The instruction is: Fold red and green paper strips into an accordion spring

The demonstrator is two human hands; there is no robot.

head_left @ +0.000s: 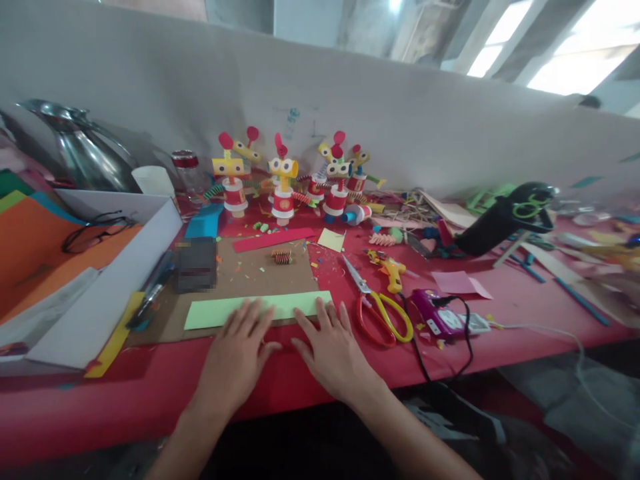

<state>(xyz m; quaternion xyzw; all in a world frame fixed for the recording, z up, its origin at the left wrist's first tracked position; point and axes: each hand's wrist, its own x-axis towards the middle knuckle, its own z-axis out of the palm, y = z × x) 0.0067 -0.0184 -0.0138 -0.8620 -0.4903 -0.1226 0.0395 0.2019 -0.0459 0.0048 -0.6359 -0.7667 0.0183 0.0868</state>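
Observation:
A long light green paper strip lies on a brown cardboard sheet near the front of the red table. My left hand rests flat and open, its fingertips on the strip's near edge. My right hand lies flat beside it, fingers spread, touching the strip's right end. Neither hand holds anything. Red and yellow scissors lie just right of my right hand.
Several paper-cup figures stand at the back. A white box of coloured paper with glasses sits left, a steel kettle behind it. A yellow glue gun, purple device, black bottle and scraps lie right.

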